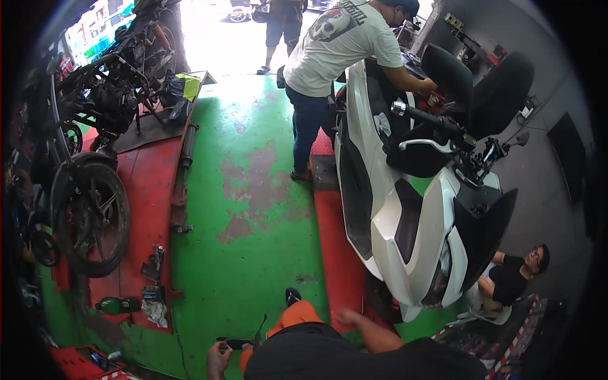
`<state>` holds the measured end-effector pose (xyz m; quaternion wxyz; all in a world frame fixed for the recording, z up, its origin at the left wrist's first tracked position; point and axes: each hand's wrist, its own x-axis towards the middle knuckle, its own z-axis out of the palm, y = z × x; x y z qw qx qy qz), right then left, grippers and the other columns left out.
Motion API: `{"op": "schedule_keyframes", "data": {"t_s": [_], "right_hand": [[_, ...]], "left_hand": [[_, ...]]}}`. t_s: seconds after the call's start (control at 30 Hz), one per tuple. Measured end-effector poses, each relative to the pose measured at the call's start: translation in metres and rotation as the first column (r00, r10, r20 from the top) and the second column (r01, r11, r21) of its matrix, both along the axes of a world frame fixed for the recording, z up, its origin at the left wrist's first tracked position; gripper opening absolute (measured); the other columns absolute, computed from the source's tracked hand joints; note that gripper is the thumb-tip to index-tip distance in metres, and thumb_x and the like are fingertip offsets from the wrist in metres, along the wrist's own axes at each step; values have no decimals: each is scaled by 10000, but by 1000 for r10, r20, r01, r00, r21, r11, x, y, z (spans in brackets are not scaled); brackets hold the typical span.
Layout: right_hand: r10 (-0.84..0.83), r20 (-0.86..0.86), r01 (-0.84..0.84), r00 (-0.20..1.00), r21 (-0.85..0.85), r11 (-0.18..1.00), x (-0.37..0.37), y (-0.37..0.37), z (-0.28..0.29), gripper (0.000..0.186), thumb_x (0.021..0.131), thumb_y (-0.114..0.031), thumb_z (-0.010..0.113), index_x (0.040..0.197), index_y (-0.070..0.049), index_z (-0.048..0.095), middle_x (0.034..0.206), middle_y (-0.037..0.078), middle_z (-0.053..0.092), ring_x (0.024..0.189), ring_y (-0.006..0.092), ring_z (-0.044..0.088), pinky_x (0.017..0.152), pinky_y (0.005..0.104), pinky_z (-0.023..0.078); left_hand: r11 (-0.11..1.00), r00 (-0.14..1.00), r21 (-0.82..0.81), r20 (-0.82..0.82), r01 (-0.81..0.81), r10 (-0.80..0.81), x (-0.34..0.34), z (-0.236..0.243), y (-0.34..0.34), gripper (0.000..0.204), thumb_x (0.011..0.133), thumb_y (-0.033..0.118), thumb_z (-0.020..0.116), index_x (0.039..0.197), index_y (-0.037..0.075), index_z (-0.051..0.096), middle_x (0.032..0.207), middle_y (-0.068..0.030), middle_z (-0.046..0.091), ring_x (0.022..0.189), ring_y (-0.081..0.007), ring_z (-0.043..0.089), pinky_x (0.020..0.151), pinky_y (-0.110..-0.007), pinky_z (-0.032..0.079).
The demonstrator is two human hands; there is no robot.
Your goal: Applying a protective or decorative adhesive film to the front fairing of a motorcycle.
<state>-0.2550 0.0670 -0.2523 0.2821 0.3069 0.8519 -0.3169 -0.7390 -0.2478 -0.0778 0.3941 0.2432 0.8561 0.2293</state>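
My left hand [218,358] is low in the picture, left of my orange-clad leg [295,315]. Its fingers curl at the end of a dark, elongated thing [237,344] whose kind I cannot make out. A thin dark stalk rises close by. Smeared by motion, my right hand [348,318] reaches out beside the red lift platform [335,234], and I see nothing in it for certain. Nearest to it is the white scooter [386,231], which stands on that platform with its front toward me.
A person in a white shirt [345,47] bends over the scooter's far side. Another person [513,278] sits at the right. A partly stripped motorcycle [95,215] stands on the left red lift [142,221], with a green bottle [117,306] near its edge. Green floor [247,272] runs between.
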Motion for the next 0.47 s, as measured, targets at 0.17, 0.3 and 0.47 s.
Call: {"op": "schedule_keyframes", "data": {"t_s": [0.17,0.3,0.47], "right_hand": [[-524,-394,342,755,-446,827,-302,31,151,239,975,-236,695,1012,-9,760,872,81,776,778,145,722,772,312,579],[-461,-218,439,860,-144,887,-423,-22,213,368,907,-379,737,940,-13,754,850,107,771,783,191,731,768,365,583],[-106,-250,155,962,187,970,-524,-142,162,453,898,-491,718,941,-43,767,903,170,767,862,269,755,804,418,592]], "left_hand": [[994,985,-21,132,-108,110,-26,42,-122,414,1006,314,642,1340,67,643,1230,-156,711,1096,-291,677,964,-453,526],[976,981,-166,114,-138,158,-60,6,-292,406,996,316,663,1330,83,657,1238,-163,709,1108,-299,672,964,-462,528],[843,878,-336,84,-419,470,-76,-19,-487,428,940,376,744,1292,139,693,1228,-205,701,1098,-299,667,955,-469,535]]}}
